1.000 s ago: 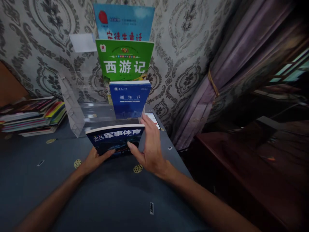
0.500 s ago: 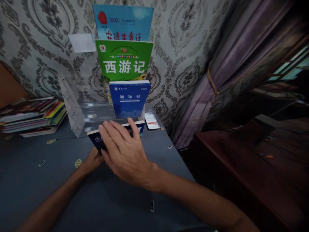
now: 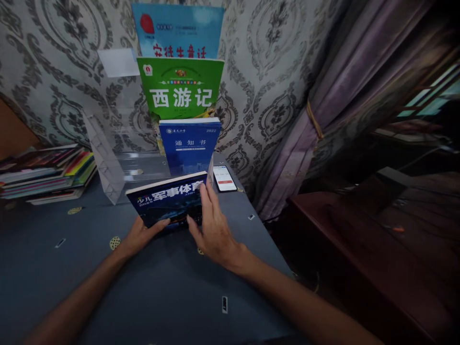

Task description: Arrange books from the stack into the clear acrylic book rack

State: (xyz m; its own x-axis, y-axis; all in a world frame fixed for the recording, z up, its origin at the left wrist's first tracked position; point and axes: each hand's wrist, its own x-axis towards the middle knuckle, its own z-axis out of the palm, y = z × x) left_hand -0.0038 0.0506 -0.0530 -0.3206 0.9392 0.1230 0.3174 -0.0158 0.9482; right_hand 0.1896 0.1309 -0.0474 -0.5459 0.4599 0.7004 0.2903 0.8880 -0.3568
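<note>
A dark blue book (image 3: 176, 203) with white lettering stands tilted back above the table, its pale top page edge showing. My left hand (image 3: 142, 235) grips its lower left side, thumb over the front cover and the other fingers hidden behind. At the right side, my right hand (image 3: 215, 230) holds the edge, its thumb on the cover and fingers along the border. Behind it, a blue booklet (image 3: 192, 146) marked 2022, a green book (image 3: 181, 88) and a light blue book (image 3: 179, 31) stand upright in tiers on a clear plastic rack (image 3: 104, 158).
A stack of books (image 3: 46, 170) lies on the left of the grey table (image 3: 151, 297). A phone (image 3: 224, 178) with a lit screen lies right of the rack. Purple curtain (image 3: 298, 143) and dark red furniture (image 3: 341, 249) stand beyond the table's right edge.
My right hand has moved from across the top of the dark blue book to its right side, uncovering the cover. My left thumb now shows on the front.
</note>
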